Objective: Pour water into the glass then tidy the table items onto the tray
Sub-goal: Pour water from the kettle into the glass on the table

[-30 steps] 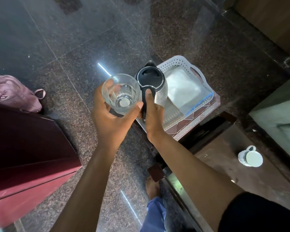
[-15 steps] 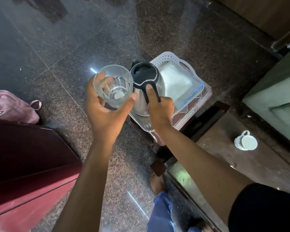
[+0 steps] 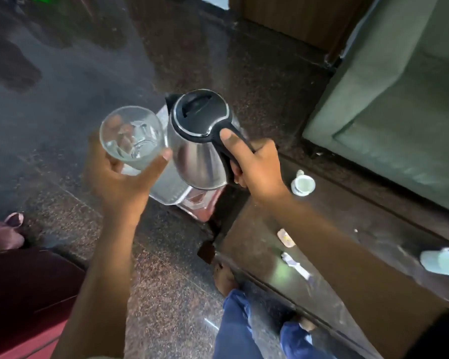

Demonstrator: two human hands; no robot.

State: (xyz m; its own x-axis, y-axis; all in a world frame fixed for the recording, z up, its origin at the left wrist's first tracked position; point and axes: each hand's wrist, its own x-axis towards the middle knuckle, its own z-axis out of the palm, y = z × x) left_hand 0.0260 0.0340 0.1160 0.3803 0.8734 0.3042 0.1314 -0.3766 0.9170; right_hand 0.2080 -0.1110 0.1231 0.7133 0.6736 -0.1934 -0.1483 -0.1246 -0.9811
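My left hand [image 3: 119,182] grips a clear glass [image 3: 132,137] that has some water in it, held above the floor. My right hand [image 3: 257,167] holds the black handle of a steel kettle [image 3: 200,151] with a black lid, raised beside the glass with its spout pointing away. Under both, the white tray [image 3: 171,195] is mostly hidden, with only its near corner showing. On the dark table [image 3: 347,268] lie two white cups, one [image 3: 303,185] just right of my hand and one [image 3: 443,261] on its side at the right edge.
A small packet [image 3: 286,238] and a wrapped sachet [image 3: 296,265] lie on the table. A green sofa [image 3: 399,112] stands beyond it. A maroon surface [image 3: 24,294] and a pink bag [image 3: 3,234] are at the left. My bare feet and blue trousers [image 3: 233,327] stand on the granite floor.
The kettle has come up off the tray and moved right with my right hand. The glass stayed in my left hand. My view has swung right, showing more table and a second cup.
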